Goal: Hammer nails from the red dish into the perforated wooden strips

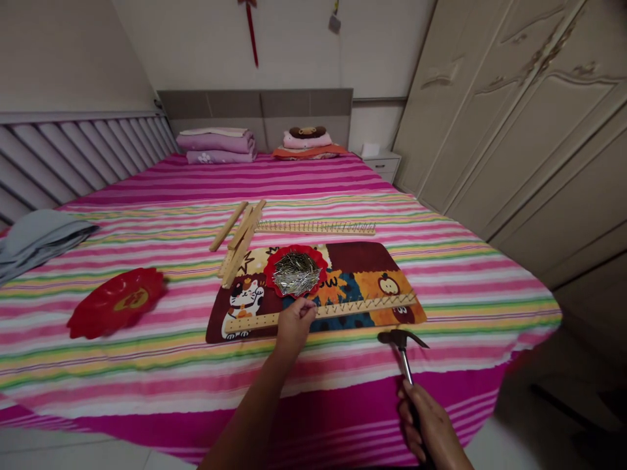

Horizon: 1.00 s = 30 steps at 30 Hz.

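Observation:
My left hand is closed in a pinch over a wooden strip on a patterned mat. What its fingertips hold is too small to make out. To the right of that hand, a row of nails stands in the strip; small dark holes mark its left part. Just beyond the fingers sits a red scalloped bowl with many loose nails. My right hand is wrapped around the handle of a claw hammer, its head near the mat's lower right edge.
Behind the mat lies another strip full of upright nails. Several bare wooden strips are piled to its left. A red plate and folded grey cloth rest on the striped bedsheet. Wardrobes line the right side.

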Tool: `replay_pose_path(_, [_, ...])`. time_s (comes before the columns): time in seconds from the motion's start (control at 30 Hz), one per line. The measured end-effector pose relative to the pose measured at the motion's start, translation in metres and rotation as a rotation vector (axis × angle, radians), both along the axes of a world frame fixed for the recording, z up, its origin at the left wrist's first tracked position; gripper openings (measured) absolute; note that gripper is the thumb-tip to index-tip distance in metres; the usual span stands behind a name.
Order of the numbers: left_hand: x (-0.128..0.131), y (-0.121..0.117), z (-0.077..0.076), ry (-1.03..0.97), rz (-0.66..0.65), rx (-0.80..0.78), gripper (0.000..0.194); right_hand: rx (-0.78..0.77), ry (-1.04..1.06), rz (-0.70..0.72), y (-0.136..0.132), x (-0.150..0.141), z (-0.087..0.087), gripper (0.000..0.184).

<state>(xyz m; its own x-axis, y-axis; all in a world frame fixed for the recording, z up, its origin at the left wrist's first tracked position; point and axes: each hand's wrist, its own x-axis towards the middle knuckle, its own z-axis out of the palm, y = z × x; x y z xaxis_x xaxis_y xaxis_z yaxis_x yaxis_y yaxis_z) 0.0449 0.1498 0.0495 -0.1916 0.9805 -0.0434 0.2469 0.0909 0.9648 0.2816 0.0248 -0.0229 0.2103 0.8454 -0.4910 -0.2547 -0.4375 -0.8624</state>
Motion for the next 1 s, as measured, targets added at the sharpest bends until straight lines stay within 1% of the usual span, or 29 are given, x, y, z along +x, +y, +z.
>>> replay_pose_path(0.13, [0.001, 0.0, -0.007, 0.058, -0.013, 0.035, 0.012, -0.012, -0.006, -0.001, 0.0, 0.001, -0.002, 0.045])
replay_pose_path(0.33, [0.001, 0.0, -0.015, 0.26, -0.053, 0.109, 0.011, -0.01, -0.012, 0.002, 0.0, 0.001, 0.0, 0.045])
replay_pose_path(0.5, [0.004, -0.002, -0.015, 0.378, -0.052, 0.16, 0.011, -0.002, -0.014, 0.005, -0.001, 0.0, 0.004, 0.043])
replay_pose_path(0.67, [0.007, -0.005, -0.014, 0.481, -0.045, 0.177, 0.011, -0.018, -0.011, 0.002, 0.001, 0.001, 0.001, 0.044])
replay_pose_path(0.73, [0.007, -0.005, -0.015, 0.502, -0.045, 0.185, 0.012, -0.014, -0.008, -0.001, 0.001, 0.0, 0.002, 0.044])
replay_pose_path(0.83, [0.008, -0.006, -0.018, 0.506, -0.05, 0.2, 0.013, 0.009, -0.006, -0.007, -0.001, -0.004, 0.009, 0.042])
replay_pose_path(0.93, [0.006, -0.008, -0.02, 0.468, -0.07, 0.223, 0.012, 0.042, -0.001, -0.016, -0.003, -0.007, 0.016, 0.041])
replay_pose_path(1.0, [0.001, -0.009, -0.018, 0.434, -0.053, 0.225, 0.012, 0.059, 0.003, -0.022, -0.004, -0.009, 0.018, 0.041])
